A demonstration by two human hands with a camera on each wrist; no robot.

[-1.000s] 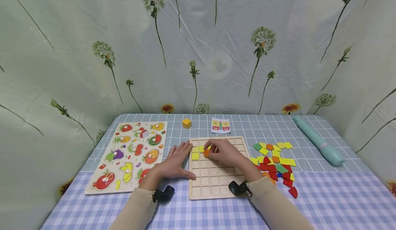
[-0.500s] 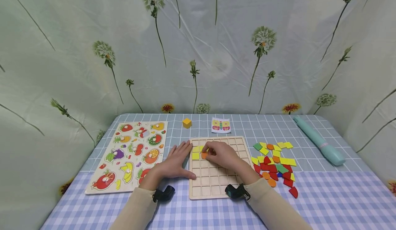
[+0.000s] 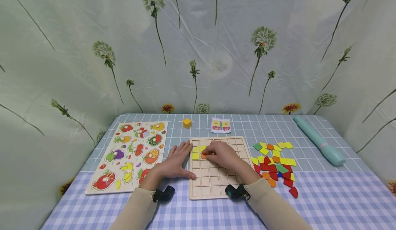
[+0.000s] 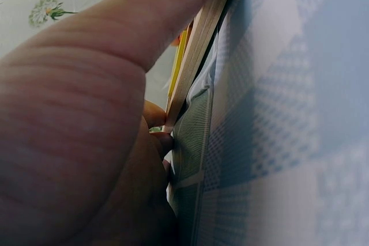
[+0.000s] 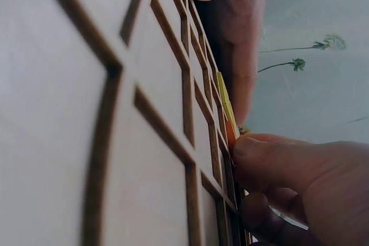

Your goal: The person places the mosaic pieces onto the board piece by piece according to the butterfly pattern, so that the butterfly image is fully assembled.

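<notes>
Pinch on the orange disc (image 3: 203, 156), right hand (image 3: 223, 153) curled mid-frame
Left hand (image 3: 175, 164) splayed, gripping nothing, thumb over the grid board's (image 3: 215, 181) left edge; loads of open squares lower-center.

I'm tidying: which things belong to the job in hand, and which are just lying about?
In the job: grid board, orange disc, yellow tiles, loose coloured pieces, likely the butterfly card.
Seemingly lying about: fruit puzzle, yellow cube, teal object.

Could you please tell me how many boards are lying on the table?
2: the grid board under the right hand, and the fruit puzzle board to its left. Each is partly covered, but no third board shows.
</notes>
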